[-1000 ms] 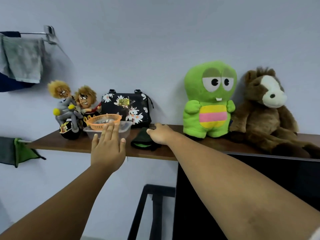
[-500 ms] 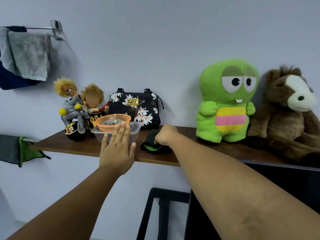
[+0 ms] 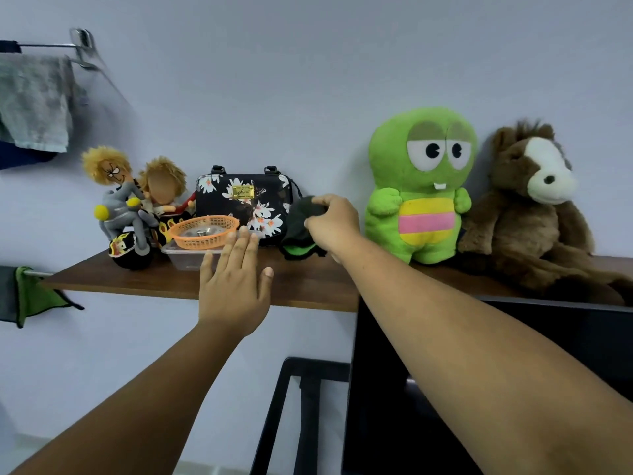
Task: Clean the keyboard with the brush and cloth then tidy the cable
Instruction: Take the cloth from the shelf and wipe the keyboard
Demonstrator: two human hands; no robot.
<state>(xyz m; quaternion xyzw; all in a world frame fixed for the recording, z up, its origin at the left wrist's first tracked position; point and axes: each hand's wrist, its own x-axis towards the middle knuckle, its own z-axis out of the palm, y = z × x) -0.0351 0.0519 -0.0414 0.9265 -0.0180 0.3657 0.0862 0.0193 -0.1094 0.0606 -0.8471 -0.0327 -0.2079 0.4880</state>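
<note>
Wooden shelf (image 3: 308,286) spans mid-frame. Right hand (image 3: 330,224) pinches the dark cloth (image 3: 301,221). Left hand (image 3: 234,286), fingers straight, hovers lower centre.

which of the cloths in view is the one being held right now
The dark cloth with the green edge on the shelf, gripped by the right hand. The grey towel and the green cloth hang untouched at left.

Both my arms reach forward: left hand (image 3: 234,286) flat, fingers (image 3: 239,248) straight and spread, palm away; right hand (image 3: 334,224) raised, fingers curled in a pinch.
</note>
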